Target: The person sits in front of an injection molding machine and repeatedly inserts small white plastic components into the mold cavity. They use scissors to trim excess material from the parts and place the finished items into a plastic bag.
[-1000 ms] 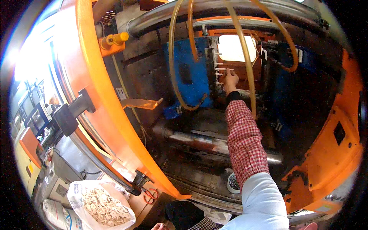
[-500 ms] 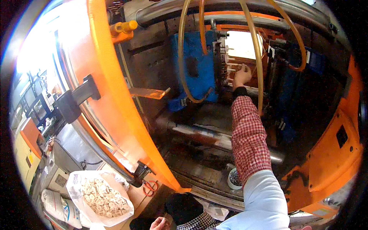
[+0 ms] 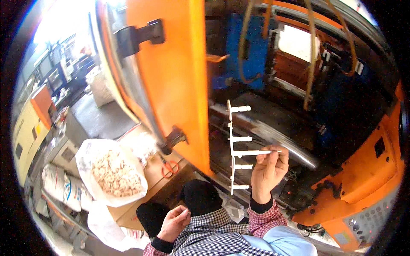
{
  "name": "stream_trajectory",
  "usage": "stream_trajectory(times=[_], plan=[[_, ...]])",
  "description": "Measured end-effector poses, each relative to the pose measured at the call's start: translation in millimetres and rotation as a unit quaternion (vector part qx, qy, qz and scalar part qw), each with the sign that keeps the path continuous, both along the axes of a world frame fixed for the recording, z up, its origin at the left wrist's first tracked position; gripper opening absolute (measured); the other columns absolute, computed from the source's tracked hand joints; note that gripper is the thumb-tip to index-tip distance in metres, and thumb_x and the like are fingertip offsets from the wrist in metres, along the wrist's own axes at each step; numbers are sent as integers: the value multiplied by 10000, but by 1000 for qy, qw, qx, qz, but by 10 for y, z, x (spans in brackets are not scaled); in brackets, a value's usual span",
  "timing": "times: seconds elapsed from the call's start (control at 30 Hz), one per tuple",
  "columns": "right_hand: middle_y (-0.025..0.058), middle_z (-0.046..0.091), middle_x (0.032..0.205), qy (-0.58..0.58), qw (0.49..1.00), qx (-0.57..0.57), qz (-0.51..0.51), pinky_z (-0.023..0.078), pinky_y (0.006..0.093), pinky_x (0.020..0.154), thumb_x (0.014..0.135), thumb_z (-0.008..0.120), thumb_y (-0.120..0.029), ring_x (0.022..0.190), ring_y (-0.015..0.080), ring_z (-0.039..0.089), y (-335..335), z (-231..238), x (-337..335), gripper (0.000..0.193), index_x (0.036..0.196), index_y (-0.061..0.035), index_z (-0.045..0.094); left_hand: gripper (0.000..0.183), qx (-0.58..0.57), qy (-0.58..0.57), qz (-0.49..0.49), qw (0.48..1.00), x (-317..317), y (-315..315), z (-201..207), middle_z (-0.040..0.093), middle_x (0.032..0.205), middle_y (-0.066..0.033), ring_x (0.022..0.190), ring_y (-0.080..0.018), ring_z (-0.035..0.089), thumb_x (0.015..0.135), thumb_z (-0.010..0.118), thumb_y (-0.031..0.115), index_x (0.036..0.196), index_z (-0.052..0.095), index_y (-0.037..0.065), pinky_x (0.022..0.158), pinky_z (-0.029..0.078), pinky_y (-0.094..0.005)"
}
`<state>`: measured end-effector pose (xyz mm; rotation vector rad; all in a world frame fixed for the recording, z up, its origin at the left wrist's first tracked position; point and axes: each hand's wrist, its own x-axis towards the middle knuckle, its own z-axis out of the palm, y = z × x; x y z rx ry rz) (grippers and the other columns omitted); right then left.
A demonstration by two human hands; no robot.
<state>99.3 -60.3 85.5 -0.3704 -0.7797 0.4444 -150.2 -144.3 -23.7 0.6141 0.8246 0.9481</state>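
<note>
My right hand (image 3: 270,170) is closed in a pinch on the central stem of a white plastic moulded sprue (image 3: 232,145). The sprue is a thin upright bar with several short pegs sticking out to the right, held in front of the machine's opening. Low over my lap, my left hand (image 3: 174,224) is closed, fingertips pressed together; what they hold, if anything, is too small to name. Behind, the blue mould block (image 3: 250,47) stands inside the moulding machine, with tan hoses (image 3: 311,55) hanging before it.
The orange sliding door (image 3: 179,77) rises left of the opening. An orange panel with buttons (image 3: 367,222) is at the lower right. On the left, a white bag of small cream parts (image 3: 117,175) stands beside red-handled scissors (image 3: 170,169) on cardboard. A steel bar (image 3: 286,143) crosses the machine.
My right hand has come out from between the mould halves toward me, bringing the white sprue with it. My left hand has risen further into view. The view has swung left and down.
</note>
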Motion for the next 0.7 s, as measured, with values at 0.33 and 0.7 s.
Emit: stream_trajectory(times=[0.33,0.7], plan=[[118,635,809,-260,902,-152,311,521,253,639,873,510,-3,729,183,648,178,-714,-1797,85,940,47,527,145,-19,4,141,990,-472,-470,-170,472,670,11,551,-57,391,899,531,163,862,534,23,498,318,-187],[117,647,762,-387,845,-140,342,508,243,613,843,578,-41,723,177,661,544,-1311,-3432,116,890,65,567,132,-56,-4,317,947,-943,-742,-400,506,695,16,580,-46,436,896,538,166,875,556,37,499,333,-166]])
